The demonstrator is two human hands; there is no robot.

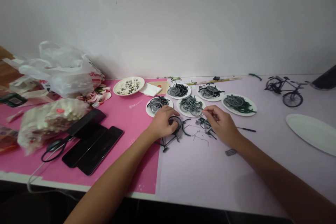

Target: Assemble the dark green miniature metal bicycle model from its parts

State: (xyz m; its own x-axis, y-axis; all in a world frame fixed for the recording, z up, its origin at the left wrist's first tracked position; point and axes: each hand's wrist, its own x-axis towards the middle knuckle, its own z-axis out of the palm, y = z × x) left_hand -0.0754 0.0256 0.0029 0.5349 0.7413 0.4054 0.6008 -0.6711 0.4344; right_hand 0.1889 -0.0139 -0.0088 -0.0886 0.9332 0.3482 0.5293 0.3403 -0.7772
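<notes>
One partial model bicycle (165,149), dark, slim-barred, with a spoked wheel (180,121), lies roughly midway between the front and back edges of the desk (199,182). My left hand (163,122) curls half-open over the wheel, thumb and forefinger parted at the rim; firmness of grip cannot be told. My right hand (220,125) is pinched at the fingertips; contents unclear. White plates (148,109) of parts: towards back edge. White bag (70,77), back left corner: red print, illegible.
</notes>
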